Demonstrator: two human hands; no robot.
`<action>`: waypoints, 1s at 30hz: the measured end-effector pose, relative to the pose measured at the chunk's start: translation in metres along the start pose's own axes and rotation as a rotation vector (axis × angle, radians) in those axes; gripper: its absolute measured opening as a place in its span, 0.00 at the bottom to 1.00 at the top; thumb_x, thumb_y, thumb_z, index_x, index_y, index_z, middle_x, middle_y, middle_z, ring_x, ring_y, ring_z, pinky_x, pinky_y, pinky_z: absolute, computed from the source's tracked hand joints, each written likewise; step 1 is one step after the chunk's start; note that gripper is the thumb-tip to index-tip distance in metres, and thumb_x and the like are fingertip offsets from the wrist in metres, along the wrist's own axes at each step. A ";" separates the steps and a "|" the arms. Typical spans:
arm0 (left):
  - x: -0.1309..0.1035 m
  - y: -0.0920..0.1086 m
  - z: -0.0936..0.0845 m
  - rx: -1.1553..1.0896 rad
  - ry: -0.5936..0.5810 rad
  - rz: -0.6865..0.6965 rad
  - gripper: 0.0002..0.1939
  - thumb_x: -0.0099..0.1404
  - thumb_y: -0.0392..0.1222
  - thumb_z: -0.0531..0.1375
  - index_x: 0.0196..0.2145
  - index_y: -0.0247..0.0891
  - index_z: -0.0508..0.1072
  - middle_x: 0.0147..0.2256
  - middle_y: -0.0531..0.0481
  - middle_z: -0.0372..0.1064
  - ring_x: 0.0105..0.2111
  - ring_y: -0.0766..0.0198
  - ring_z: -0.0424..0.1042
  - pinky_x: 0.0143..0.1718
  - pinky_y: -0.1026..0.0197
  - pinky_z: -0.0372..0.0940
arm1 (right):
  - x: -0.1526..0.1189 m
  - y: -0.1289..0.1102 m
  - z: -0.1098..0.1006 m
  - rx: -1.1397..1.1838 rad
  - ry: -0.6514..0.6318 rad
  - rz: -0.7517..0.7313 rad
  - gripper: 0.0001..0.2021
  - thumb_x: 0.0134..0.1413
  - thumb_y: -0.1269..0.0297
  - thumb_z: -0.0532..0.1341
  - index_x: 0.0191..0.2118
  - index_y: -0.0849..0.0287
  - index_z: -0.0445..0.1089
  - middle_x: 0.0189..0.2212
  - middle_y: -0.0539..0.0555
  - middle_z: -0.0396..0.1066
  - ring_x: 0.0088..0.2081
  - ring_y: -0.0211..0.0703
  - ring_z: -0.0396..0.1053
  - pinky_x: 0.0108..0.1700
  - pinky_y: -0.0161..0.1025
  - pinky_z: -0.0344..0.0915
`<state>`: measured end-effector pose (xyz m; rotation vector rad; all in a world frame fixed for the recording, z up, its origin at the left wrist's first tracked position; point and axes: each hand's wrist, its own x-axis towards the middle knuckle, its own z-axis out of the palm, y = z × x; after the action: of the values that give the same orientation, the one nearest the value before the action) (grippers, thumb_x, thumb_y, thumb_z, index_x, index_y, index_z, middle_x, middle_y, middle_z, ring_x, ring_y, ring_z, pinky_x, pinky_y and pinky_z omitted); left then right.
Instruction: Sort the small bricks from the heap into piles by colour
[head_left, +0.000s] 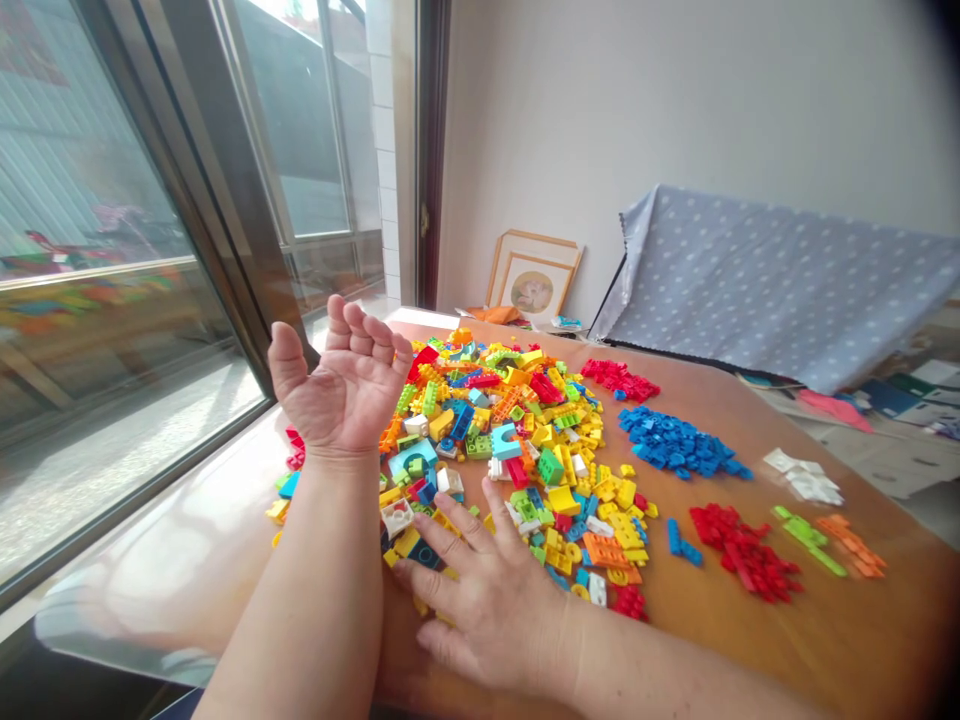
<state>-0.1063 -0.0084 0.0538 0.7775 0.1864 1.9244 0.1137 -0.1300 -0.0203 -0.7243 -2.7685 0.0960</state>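
My left hand [341,385] is raised with the palm turned up, its fingers slightly bent and apart, and nothing lies in it. Behind it and to its right spreads a big mixed heap of toy building bricks [480,446] in yellow, orange, green, blue, red and white. Palm down, my right hand [484,590] rests at the near edge of this heap with its fingers spread over the bricks. A white brick [397,516] and a dark blue brick [424,555] lie by its fingertips. What is under the right palm is hidden.
On the brown table [600,660], to the right, lie sorted piles: blue bricks [679,443], red bricks [742,550], more red bricks [619,379], white bricks [804,477], green bricks [810,538] and orange bricks [851,545]. A window [112,300] borders the left side.
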 end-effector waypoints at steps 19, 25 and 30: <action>0.002 0.000 -0.005 -0.010 -0.022 -0.036 0.25 0.69 0.67 0.54 0.46 0.48 0.77 0.48 0.49 0.79 0.56 0.56 0.73 0.56 0.52 0.69 | 0.030 0.083 -0.010 -0.133 0.149 0.329 0.18 0.69 0.55 0.57 0.60 0.46 0.72 0.69 0.57 0.61 0.71 0.60 0.50 0.70 0.71 0.36; 0.000 0.000 -0.002 0.069 -0.007 -0.007 0.25 0.69 0.68 0.53 0.45 0.49 0.78 0.49 0.49 0.78 0.56 0.55 0.72 0.55 0.51 0.70 | 0.045 0.058 -0.012 -0.052 0.166 0.185 0.15 0.68 0.58 0.58 0.56 0.50 0.74 0.63 0.57 0.68 0.67 0.57 0.57 0.69 0.65 0.41; 0.000 0.000 -0.001 0.102 -0.018 -0.004 0.25 0.67 0.69 0.54 0.45 0.50 0.78 0.47 0.50 0.79 0.55 0.54 0.73 0.54 0.51 0.71 | 0.069 0.037 -0.006 -0.042 0.082 0.065 0.13 0.68 0.62 0.56 0.50 0.55 0.76 0.45 0.58 0.76 0.52 0.53 0.66 0.56 0.53 0.59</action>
<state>-0.1067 -0.0080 0.0527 0.8609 0.2760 1.9154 0.0746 -0.0641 -0.0018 -0.8103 -2.6773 0.0212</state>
